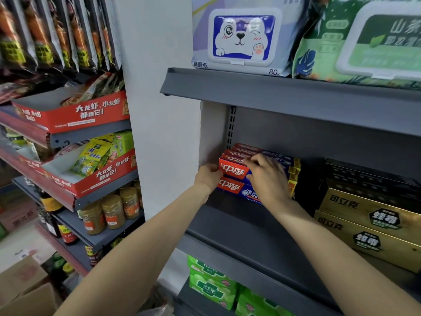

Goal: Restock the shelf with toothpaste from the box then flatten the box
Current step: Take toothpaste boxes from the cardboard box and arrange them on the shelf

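Note:
Several red-and-blue toothpaste cartons (234,171) are stacked at the left rear of the dark grey shelf (246,226), against the white wall. My left hand (208,177) presses against the left ends of the front cartons, its fingers curled at their edge. My right hand (267,176) lies on top of the stack, fingertips touching the upper front carton. A brown cardboard box (25,286) sits at the bottom left, on the floor.
Gold toothpaste cartons (369,226) fill the shelf's right side. Wet-wipe packs (241,35) stand on the shelf above, green packs (211,283) on the one below. A second rack at left holds seasoning trays (75,115) and jars (111,213).

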A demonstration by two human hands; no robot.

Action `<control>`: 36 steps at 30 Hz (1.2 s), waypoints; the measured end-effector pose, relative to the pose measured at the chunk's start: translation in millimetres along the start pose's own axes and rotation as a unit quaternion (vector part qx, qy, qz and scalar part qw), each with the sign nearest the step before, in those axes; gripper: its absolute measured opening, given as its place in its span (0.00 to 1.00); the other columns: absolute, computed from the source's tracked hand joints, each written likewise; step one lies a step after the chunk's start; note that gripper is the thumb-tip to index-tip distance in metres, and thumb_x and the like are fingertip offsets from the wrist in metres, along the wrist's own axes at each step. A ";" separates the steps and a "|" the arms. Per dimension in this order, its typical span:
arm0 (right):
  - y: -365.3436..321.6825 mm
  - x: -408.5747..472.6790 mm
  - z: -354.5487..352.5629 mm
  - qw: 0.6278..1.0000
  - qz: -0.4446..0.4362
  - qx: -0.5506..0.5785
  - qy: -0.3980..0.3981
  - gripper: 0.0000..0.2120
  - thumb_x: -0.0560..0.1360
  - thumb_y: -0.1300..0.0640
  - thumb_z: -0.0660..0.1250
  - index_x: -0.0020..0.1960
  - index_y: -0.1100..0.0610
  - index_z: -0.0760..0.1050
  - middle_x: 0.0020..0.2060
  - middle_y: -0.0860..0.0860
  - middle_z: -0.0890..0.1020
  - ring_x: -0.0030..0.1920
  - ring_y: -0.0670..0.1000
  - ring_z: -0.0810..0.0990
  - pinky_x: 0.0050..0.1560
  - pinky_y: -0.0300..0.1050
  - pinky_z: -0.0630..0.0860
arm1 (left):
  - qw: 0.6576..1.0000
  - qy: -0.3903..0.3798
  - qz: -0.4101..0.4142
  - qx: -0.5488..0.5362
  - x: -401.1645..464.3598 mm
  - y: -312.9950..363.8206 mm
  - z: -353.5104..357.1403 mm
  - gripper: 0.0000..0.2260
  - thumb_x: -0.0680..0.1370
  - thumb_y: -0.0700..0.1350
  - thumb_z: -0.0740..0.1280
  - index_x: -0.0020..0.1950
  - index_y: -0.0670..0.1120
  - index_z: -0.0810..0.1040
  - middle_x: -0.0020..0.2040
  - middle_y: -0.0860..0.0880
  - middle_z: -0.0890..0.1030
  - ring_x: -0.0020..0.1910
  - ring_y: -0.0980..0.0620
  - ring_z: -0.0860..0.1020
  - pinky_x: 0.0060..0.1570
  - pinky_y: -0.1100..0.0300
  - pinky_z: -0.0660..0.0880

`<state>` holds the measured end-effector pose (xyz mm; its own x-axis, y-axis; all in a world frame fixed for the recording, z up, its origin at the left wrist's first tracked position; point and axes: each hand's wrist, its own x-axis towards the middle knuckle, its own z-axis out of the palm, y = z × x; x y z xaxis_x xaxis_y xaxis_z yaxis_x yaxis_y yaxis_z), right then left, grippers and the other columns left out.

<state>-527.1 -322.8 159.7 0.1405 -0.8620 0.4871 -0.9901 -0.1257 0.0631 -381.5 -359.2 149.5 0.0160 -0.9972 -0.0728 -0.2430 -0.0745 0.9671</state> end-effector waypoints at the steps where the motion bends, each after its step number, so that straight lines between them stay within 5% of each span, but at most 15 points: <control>1: -1.6 0.2 0.3 1.000 0.004 -0.013 0.002 0.25 0.76 0.59 0.65 0.72 0.54 0.65 0.65 0.51 0.70 0.66 0.53 0.69 0.70 0.51 0.61 | 1.000 0.000 0.014 0.015 -0.4 0.4 -0.2 0.16 0.81 0.44 0.61 0.68 0.42 0.71 0.63 0.43 0.78 0.59 0.46 0.78 0.55 0.56 0.73; 9: -29.0 -10.9 -11.7 0.998 0.019 0.063 -0.001 0.22 0.78 0.61 0.62 0.72 0.54 0.66 0.67 0.51 0.69 0.67 0.55 0.67 0.72 0.49 0.60 | 0.950 0.048 0.183 0.249 -17.8 -2.5 -22.7 0.14 0.78 0.41 0.61 0.64 0.43 0.72 0.59 0.43 0.77 0.57 0.45 0.76 0.48 0.65 0.68; 14: -80.3 -32.5 -34.2 0.971 0.031 0.230 -0.051 0.15 0.78 0.60 0.60 0.64 0.55 0.73 0.60 0.52 0.75 0.61 0.54 0.73 0.59 0.48 0.72 | 0.915 0.048 0.240 0.322 -59.4 -17.0 -61.3 0.13 0.77 0.42 0.61 0.62 0.46 0.74 0.55 0.45 0.79 0.53 0.44 0.78 0.52 0.51 0.76; 20: -175.4 -91.0 -42.4 0.961 -0.024 0.247 -0.122 0.13 0.79 0.59 0.57 0.60 0.55 0.75 0.53 0.54 0.79 0.52 0.56 0.78 0.50 0.51 0.75 | 0.879 0.017 0.187 0.438 -128.8 -74.6 -140.4 0.13 0.78 0.43 0.59 0.62 0.48 0.75 0.53 0.50 0.81 0.54 0.48 0.77 0.44 0.57 0.71; 25: -279.6 -152.6 -28.6 0.945 -0.037 0.251 -0.205 0.11 0.77 0.57 0.58 0.56 0.55 0.76 0.53 0.56 0.81 0.53 0.59 0.78 0.50 0.51 0.76 | 0.886 -0.004 0.111 0.450 -201.8 -145.3 -226.3 0.11 0.77 0.44 0.61 0.58 0.48 0.77 0.53 0.47 0.81 0.52 0.46 0.79 0.47 0.52 0.78; 32: -423.7 -262.2 -22.2 0.916 0.014 0.308 -0.255 0.08 0.76 0.61 0.59 0.48 0.59 0.77 0.50 0.59 0.82 0.52 0.59 0.78 0.49 0.50 0.72 | 0.881 -0.031 0.037 0.471 -313.6 -231.5 -341.9 0.10 0.78 0.45 0.60 0.53 0.47 0.79 0.51 0.43 0.82 0.52 0.41 0.79 0.47 0.52 0.74; 36: -484.6 -319.4 -19.0 0.890 0.048 0.342 -0.297 0.12 0.76 0.61 0.60 0.56 0.59 0.77 0.53 0.57 0.80 0.53 0.59 0.78 0.49 0.49 0.75 | 0.897 -0.026 -0.019 0.441 -359.3 -275.7 -388.2 0.09 0.77 0.45 0.61 0.54 0.47 0.78 0.53 0.42 0.81 0.54 0.39 0.78 0.50 0.51 0.74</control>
<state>-92.3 22.8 -9.9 0.2357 -0.9669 -0.0974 -0.7902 -0.1323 -0.5985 56.2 18.8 3.6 0.0007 -0.9908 -0.1352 -0.9167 -0.0547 0.3957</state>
